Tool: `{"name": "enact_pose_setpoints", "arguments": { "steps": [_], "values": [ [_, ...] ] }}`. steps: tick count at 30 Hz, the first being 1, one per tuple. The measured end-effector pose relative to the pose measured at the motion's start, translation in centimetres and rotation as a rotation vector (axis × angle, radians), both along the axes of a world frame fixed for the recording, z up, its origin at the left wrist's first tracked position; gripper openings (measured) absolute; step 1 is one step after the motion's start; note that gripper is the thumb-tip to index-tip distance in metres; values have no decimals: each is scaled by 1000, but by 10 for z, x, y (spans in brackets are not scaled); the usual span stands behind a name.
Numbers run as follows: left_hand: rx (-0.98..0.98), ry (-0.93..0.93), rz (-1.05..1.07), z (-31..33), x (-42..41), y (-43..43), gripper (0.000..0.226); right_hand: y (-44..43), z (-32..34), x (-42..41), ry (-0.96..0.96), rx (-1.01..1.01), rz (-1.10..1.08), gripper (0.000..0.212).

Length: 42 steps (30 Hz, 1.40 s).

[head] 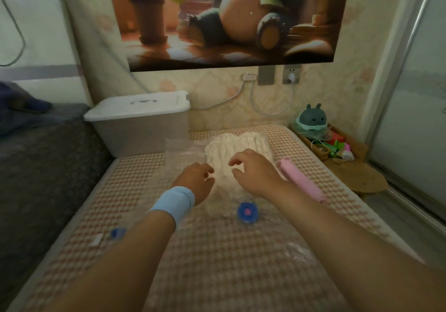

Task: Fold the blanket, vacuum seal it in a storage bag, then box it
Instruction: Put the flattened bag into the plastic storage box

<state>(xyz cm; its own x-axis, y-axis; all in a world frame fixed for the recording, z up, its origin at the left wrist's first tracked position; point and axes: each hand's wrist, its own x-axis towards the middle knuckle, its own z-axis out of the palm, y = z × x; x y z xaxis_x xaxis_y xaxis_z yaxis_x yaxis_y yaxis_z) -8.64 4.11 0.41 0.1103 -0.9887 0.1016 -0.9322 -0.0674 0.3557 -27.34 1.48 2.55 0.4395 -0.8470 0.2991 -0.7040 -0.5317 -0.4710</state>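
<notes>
A folded white blanket (237,146) lies inside a clear plastic storage bag (176,152) spread on the checked bed (217,263). The bag's blue valve (246,212) with a pink centre faces up near me. My left hand (195,178), with a blue wristband, hovers over the blanket's near left part, fingers loosely curled and holding nothing. My right hand (253,171) is over the blanket's near right part, fingers bent and apart, gripping nothing. A pink pump (300,178) lies on the bed just right of my right hand. A white lidded storage box (140,121) stands at the back left.
A small blue clip (117,233) and a white piece (96,240) lie on the bed at the left. A grey sofa (43,166) borders the bed on the left. A toy and a basket (321,142) of small items sit at the right, beside a sliding door.
</notes>
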Motion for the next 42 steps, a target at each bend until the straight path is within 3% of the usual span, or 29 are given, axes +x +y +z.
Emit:
{"name": "enact_pose_setpoints", "arguments": {
  "steps": [9,16,19,21,23,27,33,36,42],
  "values": [
    [90,-3,325,12,144,83,37,70,-20,160,89,119,326,33],
    [428,4,265,-20,196,131,42,83,-42,252,164,200,397,32],
    [462,-28,239,-29,205,140,35,86,-52,274,375,195,420,35],
    [447,1,250,-34,213,143,45,90,-59,283,553,153,400,32],
    [414,53,253,-36,219,147,53,91,-64,288,584,157,383,27],
    [290,179,257,-31,222,151,43,88,-66,292,362,187,393,21],
    [-15,671,341,-6,203,138,22,86,-44,251,-127,214,375,33],
    [-9,846,271,16,172,127,22,83,-27,216,-311,231,362,24],
    [23,1034,133,32,85,97,27,70,2,118,-493,307,179,20]
  ]
}}
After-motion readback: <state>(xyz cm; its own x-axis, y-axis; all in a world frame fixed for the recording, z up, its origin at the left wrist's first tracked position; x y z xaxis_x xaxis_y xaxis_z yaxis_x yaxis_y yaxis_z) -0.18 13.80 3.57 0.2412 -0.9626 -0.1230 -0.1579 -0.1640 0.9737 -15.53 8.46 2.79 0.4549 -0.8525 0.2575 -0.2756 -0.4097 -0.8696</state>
